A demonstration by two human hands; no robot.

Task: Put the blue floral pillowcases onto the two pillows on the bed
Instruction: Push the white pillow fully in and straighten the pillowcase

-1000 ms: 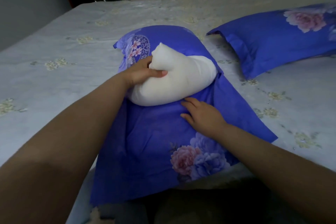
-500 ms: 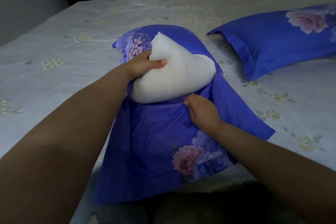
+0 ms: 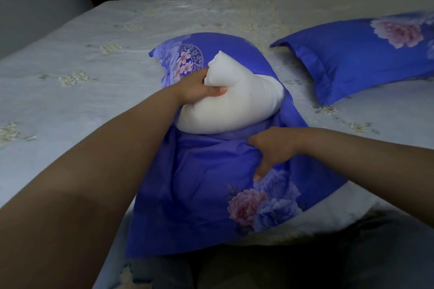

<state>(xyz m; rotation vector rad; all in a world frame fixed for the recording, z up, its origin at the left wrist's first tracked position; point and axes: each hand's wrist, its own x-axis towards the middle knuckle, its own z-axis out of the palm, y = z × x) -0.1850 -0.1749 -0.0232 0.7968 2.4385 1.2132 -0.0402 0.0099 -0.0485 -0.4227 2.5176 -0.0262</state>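
Two hands work: the left hand (image 3: 199, 88) grips the soft white pillow (image 3: 234, 103); the right hand (image 3: 270, 148), flat a second ago, now bunches the blue floral fabric pillowcase (image 3: 199, 195) on the grey bed (image 3: 70, 101), opening it for insertion.

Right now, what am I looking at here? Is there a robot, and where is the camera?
No robot: these are a person's two bare arms, seen from a camera worn on the head, looking forward and down. They lean over a bed with a pale flowered sheet. The left hand grips a white pillow that sticks halfway out of a blue floral pillowcase. The right hand pinches that pillowcase's fabric just below the pillow. Further right lies a second pillow, already inside its blue floral case. Pale cupboards stand beyond the bed.
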